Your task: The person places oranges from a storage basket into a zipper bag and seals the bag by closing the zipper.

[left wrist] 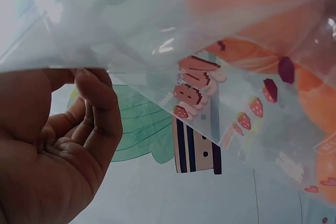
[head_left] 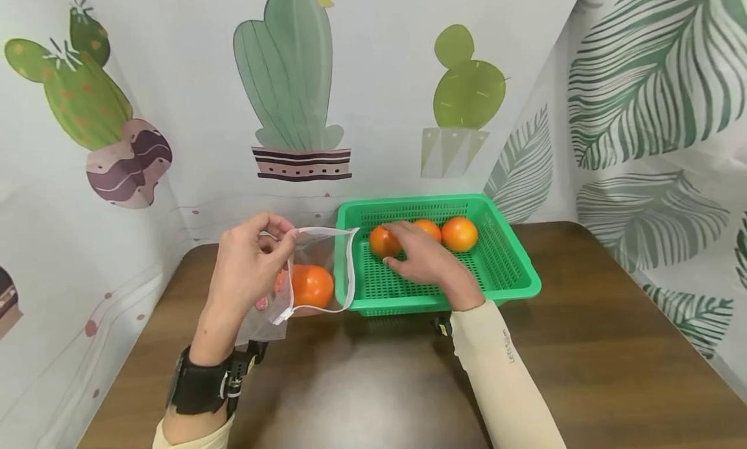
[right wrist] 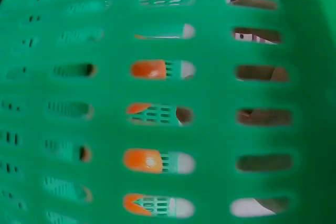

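My left hand [head_left: 248,261] pinches the rim of a clear zip bag [head_left: 318,231] between thumb and fingers; the bag's mouth gapes toward the right. Inside the bag lie smooth, round, orange-coloured fruits [head_left: 313,285]. Strawberry prints and pink lettering on the plastic [left wrist: 202,82] show in the left wrist view. My right hand [head_left: 420,254] reaches into a green basket [head_left: 525,283], fingers over the top of the leftmost fruit [head_left: 382,242] and thumb at its near side. Two more fruits, one [head_left: 428,229] partly behind the hand and one [head_left: 460,233] in plain sight, sit beside it.
The basket's slotted wall [right wrist: 210,103] fills the right wrist view, with orange patches visible through its holes. A dark wooden table [head_left: 583,345] carries bag and basket. Behind it hangs a white cloth [head_left: 385,79] printed with cacti and leaves.
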